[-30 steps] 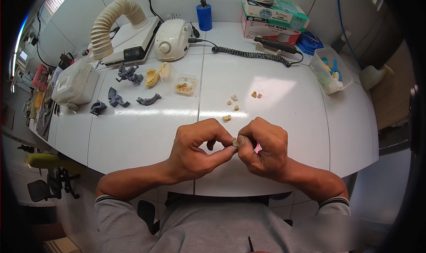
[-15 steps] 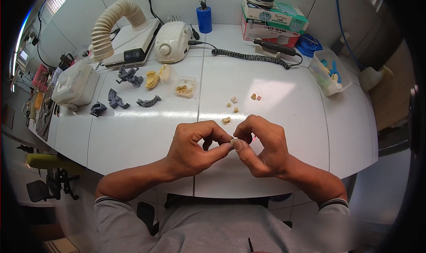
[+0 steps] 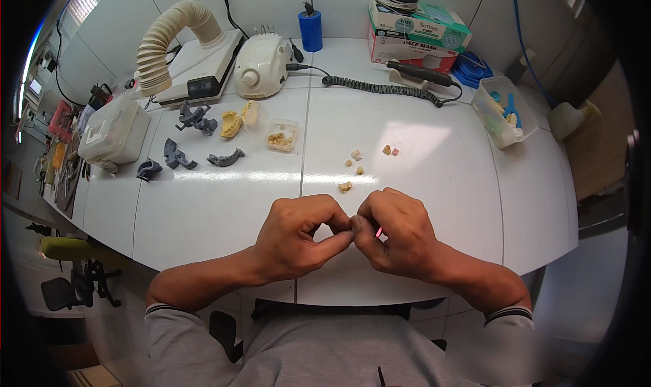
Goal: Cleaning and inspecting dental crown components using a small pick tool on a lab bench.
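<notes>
My left hand [image 3: 295, 238] and my right hand [image 3: 397, 231] meet fingertip to fingertip near the desk's front, both pinched closed; whatever lies between their tips is hidden. A thin pink object [image 3: 380, 231] shows within my right hand's grip. Just beyond them lie several small tooth-like pieces: a tan chunk [image 3: 345, 187], smaller cream bits [image 3: 359, 170] and a pink piece [image 3: 395, 152]. Farther left stand a small clear box of yellowish bits [image 3: 281, 136], a yellow dental cast [image 3: 230, 123] and several grey printed models [image 3: 178, 155].
At the back are a white hose unit [image 3: 154, 54], a control box [image 3: 261, 65], a blue cylinder [image 3: 310, 31], stacked boxes [image 3: 417, 31] and a corded handpiece [image 3: 420, 73]. Plastic containers sit right [image 3: 502, 109] and left [image 3: 114, 132]. A chair [image 3: 74, 272] is at lower left.
Both hands have shifted slightly toward me. My right fingers have curled down over the pale piece that showed between the fingertips earlier, so it no longer shows.
</notes>
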Available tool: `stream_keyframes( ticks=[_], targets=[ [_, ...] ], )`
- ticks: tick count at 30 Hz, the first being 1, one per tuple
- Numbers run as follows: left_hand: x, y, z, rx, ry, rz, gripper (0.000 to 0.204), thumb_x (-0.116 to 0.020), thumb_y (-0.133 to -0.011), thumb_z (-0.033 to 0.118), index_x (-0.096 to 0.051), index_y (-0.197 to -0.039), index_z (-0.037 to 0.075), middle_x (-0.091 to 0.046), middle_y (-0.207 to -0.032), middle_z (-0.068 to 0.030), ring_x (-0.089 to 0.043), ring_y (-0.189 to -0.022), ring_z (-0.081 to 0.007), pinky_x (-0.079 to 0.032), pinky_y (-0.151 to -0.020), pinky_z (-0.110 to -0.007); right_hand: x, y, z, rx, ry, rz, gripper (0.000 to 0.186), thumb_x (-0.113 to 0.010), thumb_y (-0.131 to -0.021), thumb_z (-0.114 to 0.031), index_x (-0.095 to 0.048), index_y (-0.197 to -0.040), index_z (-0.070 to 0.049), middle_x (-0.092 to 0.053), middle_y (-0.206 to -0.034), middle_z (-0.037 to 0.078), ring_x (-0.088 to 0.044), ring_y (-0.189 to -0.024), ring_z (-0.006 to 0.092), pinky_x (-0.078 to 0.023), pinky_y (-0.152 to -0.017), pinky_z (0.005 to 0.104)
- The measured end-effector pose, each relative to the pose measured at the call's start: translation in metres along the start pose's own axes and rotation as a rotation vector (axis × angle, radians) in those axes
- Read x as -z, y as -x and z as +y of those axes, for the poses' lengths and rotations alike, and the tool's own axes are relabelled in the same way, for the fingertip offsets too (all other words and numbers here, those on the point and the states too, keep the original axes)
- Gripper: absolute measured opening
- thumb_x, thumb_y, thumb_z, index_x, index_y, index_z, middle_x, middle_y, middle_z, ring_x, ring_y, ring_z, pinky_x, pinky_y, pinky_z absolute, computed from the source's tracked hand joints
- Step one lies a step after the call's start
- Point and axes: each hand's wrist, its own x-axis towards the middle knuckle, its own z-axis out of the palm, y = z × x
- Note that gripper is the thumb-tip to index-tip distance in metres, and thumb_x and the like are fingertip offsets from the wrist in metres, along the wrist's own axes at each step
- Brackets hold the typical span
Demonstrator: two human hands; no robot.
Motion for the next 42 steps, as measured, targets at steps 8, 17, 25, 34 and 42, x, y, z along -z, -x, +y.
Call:
stream_keyframes(
  ticks=[8, 17, 25, 34, 42],
  targets=[
    [0.006, -0.003, -0.005, -0.125, -0.044, 0.128, 0.013, -0.082, -0.084, -0.003, -0.073, -0.091, 0.002, -0.075, -0.089, -0.0082, -0.072, -0.072, -0.0149, -0.056, -0.059, -0.030, 0.003, -0.002, 0.014, 0.016, -0.071, 0.148, 0.012, -0.078, -0.094, -0.007, -0.069, -0.101, -0.002, -0.070, -0.084, 0.011, -0.064, -0.069, 0.0270, -0.049, -0.063, 0.0373],
    [0.009, -0.005, -0.014, -0.475, -0.291, 0.183, 0.023, -0.089, -0.078, -0.003, -0.072, -0.093, 0.002, -0.075, -0.090, -0.0107, -0.074, -0.073, -0.0187, -0.059, -0.058, -0.030, 0.003, -0.004, 0.007, 0.114, -0.026, 0.090, 0.033, -0.089, -0.087, -0.022, -0.074, -0.110, -0.004, -0.073, -0.088, 0.005, -0.065, -0.073, 0.0211, -0.047, -0.068, 0.0344],
    [0.007, -0.006, -0.014, -0.597, -0.377, 0.212, 0.024, -0.091, -0.077, 0.002, -0.072, -0.092, 0.003, -0.073, -0.087, -0.0088, -0.074, -0.072, -0.0197, -0.058, -0.057, -0.029, 0.002, -0.005, 0.006, 0.143, -0.005, 0.116, 0.034, -0.092, -0.083, -0.020, -0.076, -0.109, -0.005, -0.073, -0.086, 0.004, -0.064, -0.071, 0.0187, -0.045, -0.066, 0.0328],
    [0.012, 0.000, -0.016, 0.059, 0.427, 0.084, 0.026, -0.080, -0.095, 0.005, -0.062, -0.114, 0.001, -0.070, -0.108, -0.0088, -0.072, -0.094, -0.0159, -0.060, -0.075, -0.030, 0.000, -0.005, 0.013, 0.198, -0.008, 0.219, 0.037, -0.092, -0.078, -0.011, -0.078, -0.112, -0.010, -0.072, -0.088, 0.001, -0.064, -0.071, 0.0171, -0.045, -0.063, 0.0328],
    [0.016, -0.003, -0.016, 0.256, 0.788, -0.145, 0.030, -0.078, -0.100, 0.008, -0.054, -0.119, 0.005, -0.065, -0.116, -0.0063, -0.067, -0.113, -0.0139, -0.058, -0.101, -0.032, 0.003, -0.005, 0.016, 0.220, 0.030, 0.175, 0.043, -0.091, -0.079, -0.010, -0.080, -0.120, -0.015, -0.072, -0.089, 0.000, -0.063, -0.072, 0.0141, -0.043, -0.063, 0.0311]
  ],
)
